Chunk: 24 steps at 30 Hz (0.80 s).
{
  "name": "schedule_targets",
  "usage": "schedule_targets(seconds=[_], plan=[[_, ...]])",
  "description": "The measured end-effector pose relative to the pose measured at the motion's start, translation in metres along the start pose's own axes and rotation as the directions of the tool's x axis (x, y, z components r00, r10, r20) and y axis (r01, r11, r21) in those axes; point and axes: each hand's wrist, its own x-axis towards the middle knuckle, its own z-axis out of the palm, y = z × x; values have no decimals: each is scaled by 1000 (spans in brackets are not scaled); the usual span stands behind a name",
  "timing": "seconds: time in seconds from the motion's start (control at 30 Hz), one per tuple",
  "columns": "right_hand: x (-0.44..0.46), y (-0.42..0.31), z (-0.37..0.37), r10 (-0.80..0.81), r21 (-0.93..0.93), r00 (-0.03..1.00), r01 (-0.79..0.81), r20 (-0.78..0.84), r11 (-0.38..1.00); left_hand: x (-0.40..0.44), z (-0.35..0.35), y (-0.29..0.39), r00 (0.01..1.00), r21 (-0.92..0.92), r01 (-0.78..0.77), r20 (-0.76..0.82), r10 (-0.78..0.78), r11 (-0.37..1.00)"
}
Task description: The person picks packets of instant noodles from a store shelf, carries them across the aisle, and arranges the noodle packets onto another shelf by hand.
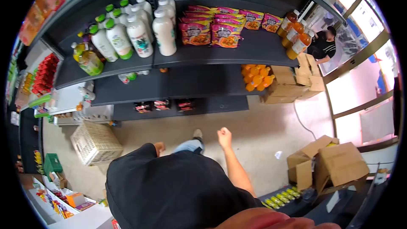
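Observation:
My right hand [224,137] hangs over the floor in front of me, fingers curled into a loose fist, with nothing visible in it. Little of my left hand [159,148] shows beyond the black sleeve, low near my leg; how its fingers lie is unclear. Neither hand touches the shelving. Ahead, the dark upper shelf [190,60] carries white bottles [164,36], green-capped bottles [118,40], pink noodle packets [225,35] and orange drink bottles [298,45]. Below are a pack of orange bottles [256,77] and dark red packets [161,105].
A pale woven basket [95,143] stands on the floor at left, with a green crate [52,163] beyond. Cardboard boxes [282,87] stand at the shelf's right end; another open carton [341,165] is nearer right. A cable [302,121] crosses the floor. A person [324,46] is by the windows.

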Motion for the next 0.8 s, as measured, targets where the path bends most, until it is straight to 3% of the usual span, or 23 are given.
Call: schedule_targets(seconds=[0.03, 0.07, 0.13, 0.17, 0.2, 0.23, 0.27, 0.3, 0.33, 0.37, 0.43, 0.47, 0.5, 0.53, 0.6, 0.67, 0.77, 0.8], plan=[[1, -56, -6, -35, 123, 997, 27, 64, 992, 1, 17, 1, 756, 51, 651, -133, -641, 758], [10, -74, -7, -46, 154, 992, 27, 117, 988, 1, 23, -21, 621, 17, 776, -204, -757, 631], [26, -108, -23, -99, 114, 979, 79, 180, 990, 14, 15, -56, 599, 14, 777, -325, -732, 629], [34, -123, -28, -132, 86, 972, 118, 194, 989, 28, 3, -57, 640, 48, 727, -409, -651, 684], [46, -127, -34, -125, 96, 980, 111, 158, 989, 100, -29, -71, 234, -19, 970, -219, -947, 244], [62, -131, -42, -122, 110, 985, 108, 122, 988, 157, -53, -77, 442, -595, 765, 208, -873, 246], [80, -136, -48, -171, 127, 983, 161, 68, 979, 154, -86, -118, 419, -151, 897, -12, -908, 416], [99, -138, -57, -185, 104, 982, 180, 36, 978, 198, -106, -95, 448, -319, 772, -341, -827, 550], [117, -153, -68, -188, 99, 982, 186, 13, 977, 221, -130, -128, 618, -327, 604, -384, -686, 727], [137, -168, -78, -214, 59, 977, 213, 3, 975, 250, -159, -119, 647, -282, 595, -387, -657, 752], [181, -189, -93, -273, 5, 959, 275, -73, 962, 307, -195, -70, 744, -386, 419, -372, -555, 822], [202, -204, -106, -350, -120, 933, 340, -78, 933, 333, -209, -30, 756, -422, 423, -324, -569, 802], [232, -197, -110, -405, -80, 907, 398, -115, 914, 358, -215, 6, 768, -462, 422, -275, -578, 780], [254, -213, -116, -469, -196, 872, 440, -137, 876, 380, -211, 18, 811, -428, 384, -268, -521, 818], [299, -234, -126, -578, -202, 802, 547, -153, 813, 418, -214, 37, 879, -346, 294, -269, -394, 891], [341, -261, -135, -622, -287, 776, 576, -102, 766, 447, -203, 51, 906, -332, 267, -234, -353, 905], [406, -295, -143, -823, -455, 565, 718, -62, 527, 477, -178, 91, 930, -253, 255, -202, -308, 933], [425, -307, -144, -829, -445, 557, 730, -51, 519, 486, -177, 97, 914, -251, 321, -170, -368, 913]])
